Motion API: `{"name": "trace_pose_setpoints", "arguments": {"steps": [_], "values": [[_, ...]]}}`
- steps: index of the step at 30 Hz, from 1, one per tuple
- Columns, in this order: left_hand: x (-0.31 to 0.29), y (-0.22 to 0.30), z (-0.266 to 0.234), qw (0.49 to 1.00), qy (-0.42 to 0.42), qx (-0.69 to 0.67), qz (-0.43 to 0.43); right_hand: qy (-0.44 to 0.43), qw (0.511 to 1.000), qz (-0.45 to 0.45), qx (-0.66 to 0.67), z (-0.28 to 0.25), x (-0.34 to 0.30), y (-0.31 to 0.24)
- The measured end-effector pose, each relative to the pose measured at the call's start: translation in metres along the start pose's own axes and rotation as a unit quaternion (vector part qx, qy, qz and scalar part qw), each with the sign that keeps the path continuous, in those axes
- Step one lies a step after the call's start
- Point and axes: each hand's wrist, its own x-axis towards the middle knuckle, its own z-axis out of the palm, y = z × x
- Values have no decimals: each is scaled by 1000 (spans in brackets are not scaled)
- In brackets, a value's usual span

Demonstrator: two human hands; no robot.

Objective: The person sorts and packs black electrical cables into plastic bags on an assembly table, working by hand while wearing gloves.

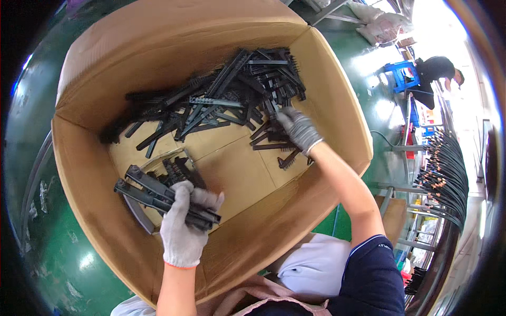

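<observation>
My left hand [182, 231], in a white knitted glove, is closed round several long black plastic bars [150, 188] with rounded knob-like ends. It holds them over the near left part of a large cardboard box [337, 95]. Farther to the right, my right hand [299, 129], in a grey glove, reaches down into a loose pile of black plastic bars [226, 87], some with comb-like teeth. Its fingers are curled at the pile's right side, pinching a dark bar [271, 105]; the fingertips are partly hidden. Below my left hand, toothed black pieces [182, 171] lie in the box corner.
High cardboard walls surround both hands. Right of the box stands a rack with a bundle of black cables [445, 179]. Beyond it a person in dark clothes [435, 71] sits by a blue stool [403, 76]. White sacks [387, 26] lie on the green floor.
</observation>
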Motion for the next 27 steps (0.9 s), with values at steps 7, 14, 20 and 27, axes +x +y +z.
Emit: {"name": "trace_pose_setpoints", "arguments": {"steps": [7, 14, 20, 27], "values": [[7, -3, 7, 998, 61, -16, -23, -199, 868, 279, -358, -10, 2, 196], [12, -4, -1, 988, 153, -4, -9, -212, 884, 317, -270, 30, 8, 193], [3, 2, -8, 992, 126, -13, -30, -218, 893, 394, -3, 36, -5, 157], [9, -1, 14, 991, 106, -37, -74, 21, 910, 374, 179, 65, -5, 239]]}}
